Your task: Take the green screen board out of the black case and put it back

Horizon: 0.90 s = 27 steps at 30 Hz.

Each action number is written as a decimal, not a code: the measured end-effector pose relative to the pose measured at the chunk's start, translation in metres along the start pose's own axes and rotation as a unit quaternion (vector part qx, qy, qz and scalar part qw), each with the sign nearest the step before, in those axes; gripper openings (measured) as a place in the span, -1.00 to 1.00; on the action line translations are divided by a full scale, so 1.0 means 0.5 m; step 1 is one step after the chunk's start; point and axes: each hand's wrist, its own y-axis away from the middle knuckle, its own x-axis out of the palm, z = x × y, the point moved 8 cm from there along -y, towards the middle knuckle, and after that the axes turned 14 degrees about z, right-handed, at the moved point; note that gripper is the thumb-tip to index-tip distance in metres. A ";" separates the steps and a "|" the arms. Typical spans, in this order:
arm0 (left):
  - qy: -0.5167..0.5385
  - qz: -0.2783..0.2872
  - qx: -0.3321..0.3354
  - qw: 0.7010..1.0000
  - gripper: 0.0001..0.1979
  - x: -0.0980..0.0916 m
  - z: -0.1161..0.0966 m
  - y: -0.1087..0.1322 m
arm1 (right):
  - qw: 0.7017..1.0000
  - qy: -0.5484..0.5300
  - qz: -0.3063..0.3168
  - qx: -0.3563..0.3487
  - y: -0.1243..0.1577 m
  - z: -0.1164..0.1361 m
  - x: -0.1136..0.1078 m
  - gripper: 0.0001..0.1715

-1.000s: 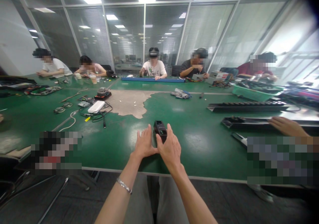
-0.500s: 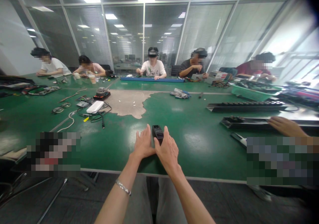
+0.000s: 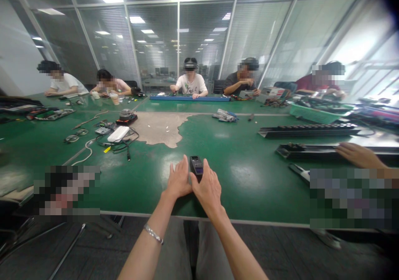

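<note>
A small black device (image 3: 196, 165) with a little screen or panel on top sits on the green table (image 3: 243, 180), close to the near edge. My left hand (image 3: 178, 179) rests at its left side with the fingers stretched forward and together. My right hand (image 3: 206, 188) covers the device's near end from the right, fingers curved round it. Both wrists meet just behind the device. A silver bracelet (image 3: 153, 233) is on my left forearm.
A white box with black cables (image 3: 118, 135) lies to the far left. Long black strips (image 3: 308, 131) lie on the right, where another person's hand (image 3: 358, 155) rests. Several people sit along the far edge. A bare brown patch (image 3: 160, 128) marks the table's middle.
The device has tipped down from a raised tilt to lie lower on the table. My right hand has closed further over its near end. Both hands have drifted slightly left.
</note>
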 end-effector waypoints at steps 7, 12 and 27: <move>-0.001 -0.007 0.008 1.000 0.05 -0.005 -0.004 0.004 | 1.000 -0.013 0.003 0.016 0.003 -0.008 0.005 -0.26; 0.002 -0.006 0.007 1.000 0.08 -0.003 -0.002 0.002 | 0.999 -0.039 -0.018 0.025 -0.009 -0.001 -0.018 -0.25; -0.015 0.005 -0.008 1.000 0.09 -0.004 0.000 -0.002 | 0.993 -0.026 -0.078 0.088 -0.005 -0.142 -0.086 -0.22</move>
